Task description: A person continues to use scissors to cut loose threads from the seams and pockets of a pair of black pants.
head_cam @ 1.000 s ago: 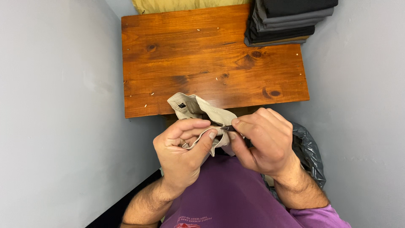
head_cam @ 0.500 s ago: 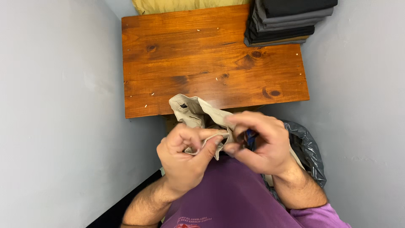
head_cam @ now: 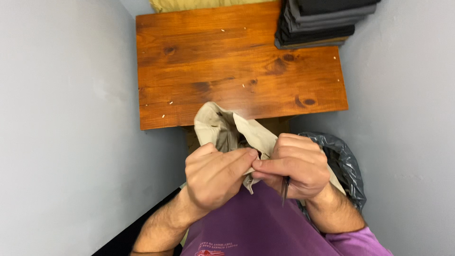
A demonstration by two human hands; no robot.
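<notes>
Head view: both hands meet close to the chest, above a purple shirt. The left hand is curled into a loose fist, its thumb and forefinger pressed together on an edge of a beige garment, which bunches up and rises between the hands towards the wooden table. The right hand pinches the same edge, fingertip to fingertip with the left, and its lower fingers also clamp a thin dark tool whose tip points down at the shirt; what kind of tool it is I cannot tell. A stack of dark folded fabric sits on the table's far right corner, a yellowish cloth lies at its far edge, and a bin lined with a black bag stands just beside the right wrist. With two things shared in one hand, the tool may well slip loose or its point could catch the shirt, and a hard pull on the pinched edge might tear the fabric
</notes>
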